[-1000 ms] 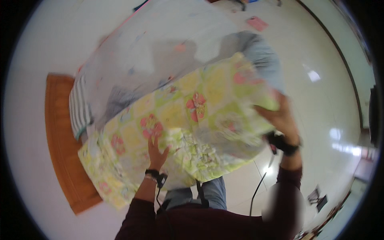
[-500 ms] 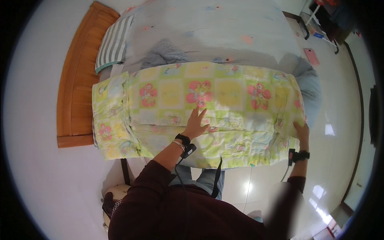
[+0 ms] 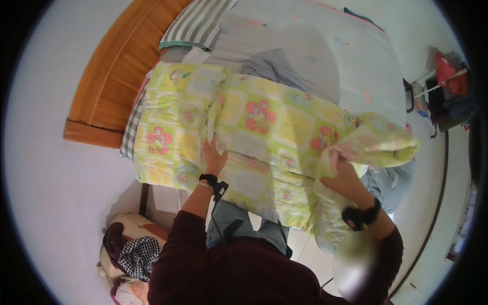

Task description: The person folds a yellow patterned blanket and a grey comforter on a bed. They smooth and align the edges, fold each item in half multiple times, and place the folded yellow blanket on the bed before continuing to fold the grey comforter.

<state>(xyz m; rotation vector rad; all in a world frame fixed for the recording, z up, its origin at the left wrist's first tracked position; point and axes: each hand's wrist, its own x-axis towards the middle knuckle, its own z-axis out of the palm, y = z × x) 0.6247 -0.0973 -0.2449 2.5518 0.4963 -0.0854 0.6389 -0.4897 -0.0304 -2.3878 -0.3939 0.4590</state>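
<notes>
A padded quilt (image 3: 290,119) with yellow and green checks and pink flowers lies in a long strip along the near side of the bed. Its left end is doubled over into a thicker section. My left hand (image 3: 214,158) rests on the quilt beside that section, fingers spread and gripping nothing. Toward the quilt's right end, my right hand (image 3: 346,180) is closed on the fabric. The cloth there is lifted and bent back to the left, with a loose flap hanging off the near edge. Some of the right fingertips are hidden in the folds.
Behind the quilt lie a grey bedsheet (image 3: 320,61), a crumpled grey-blue cover (image 3: 274,66) and a striped pillow (image 3: 195,23). A wooden headboard (image 3: 117,86) borders the left. At lower left is a checkered cloth (image 3: 140,256); a rack (image 3: 432,91) stands far right.
My right hand has pulled the quilt's right end up and inward to the left. My left hand has shifted left toward the doubled section. The view has turned.
</notes>
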